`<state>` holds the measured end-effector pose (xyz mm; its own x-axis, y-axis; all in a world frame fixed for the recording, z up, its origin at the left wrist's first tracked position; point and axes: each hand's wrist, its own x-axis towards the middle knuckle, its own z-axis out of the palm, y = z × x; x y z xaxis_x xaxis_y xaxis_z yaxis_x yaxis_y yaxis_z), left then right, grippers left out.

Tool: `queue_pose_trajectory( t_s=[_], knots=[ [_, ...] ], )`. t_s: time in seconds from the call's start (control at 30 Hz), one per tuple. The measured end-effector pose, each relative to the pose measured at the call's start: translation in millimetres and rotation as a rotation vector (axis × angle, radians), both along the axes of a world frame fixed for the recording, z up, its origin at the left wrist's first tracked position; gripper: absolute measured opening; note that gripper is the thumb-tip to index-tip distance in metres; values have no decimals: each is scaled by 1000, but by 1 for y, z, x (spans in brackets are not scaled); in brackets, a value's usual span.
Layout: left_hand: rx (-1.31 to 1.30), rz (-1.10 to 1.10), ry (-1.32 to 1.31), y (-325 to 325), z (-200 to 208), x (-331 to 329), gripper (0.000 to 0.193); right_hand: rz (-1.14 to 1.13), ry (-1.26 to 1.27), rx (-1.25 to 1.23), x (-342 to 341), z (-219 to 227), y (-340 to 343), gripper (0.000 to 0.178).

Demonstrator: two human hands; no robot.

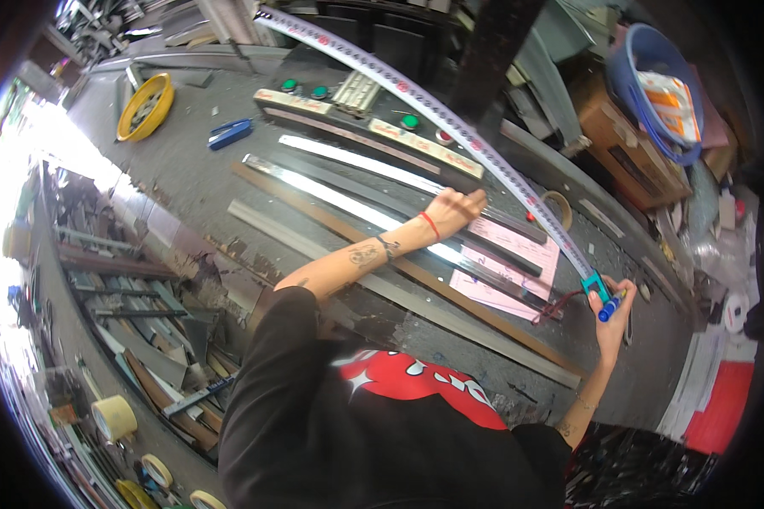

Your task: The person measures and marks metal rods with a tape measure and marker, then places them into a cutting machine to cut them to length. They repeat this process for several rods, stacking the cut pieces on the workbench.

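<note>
My left hand (455, 210) is closed over a shiny metal strip (356, 161) on the workbench; its fingertips are partly hidden. In my right hand (613, 321) are a teal tape measure (593, 285) and a blue marker (609, 307). The white tape blade (450, 125) is pulled out far and arches to the upper left, above the bench. Pink papers with handwriting (481, 284) lie partly under the strips, between my hands. Another shiny strip (331, 193), a brown strip (348, 231) and a pale grey strip (314, 246) lie roughly parallel, nearer to me.
Behind the strips stands a long dark fixture with green buttons (410, 122). A blue stapler-like tool (230, 133) and a yellow basin (145, 108) are at the left. A blue basket (654, 93) rests by a cardboard box (632, 153). Offcuts (157, 365) fill a rack at lower left.
</note>
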<state>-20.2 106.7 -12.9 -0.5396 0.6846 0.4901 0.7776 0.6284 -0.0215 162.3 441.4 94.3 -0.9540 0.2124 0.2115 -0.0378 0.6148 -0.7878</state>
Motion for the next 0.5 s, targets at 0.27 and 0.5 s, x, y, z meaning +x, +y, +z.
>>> queue_pose_trajectory(
  t_s=[0.27,0.5],
  knots=[
    [-193,-68,136,-2,4,-7,10,-21,-47,-65,14,5,-6,49],
    [-96,-96,-123,-30,8,7,10,3,-122,-39,18,10,10,50]
  ],
)
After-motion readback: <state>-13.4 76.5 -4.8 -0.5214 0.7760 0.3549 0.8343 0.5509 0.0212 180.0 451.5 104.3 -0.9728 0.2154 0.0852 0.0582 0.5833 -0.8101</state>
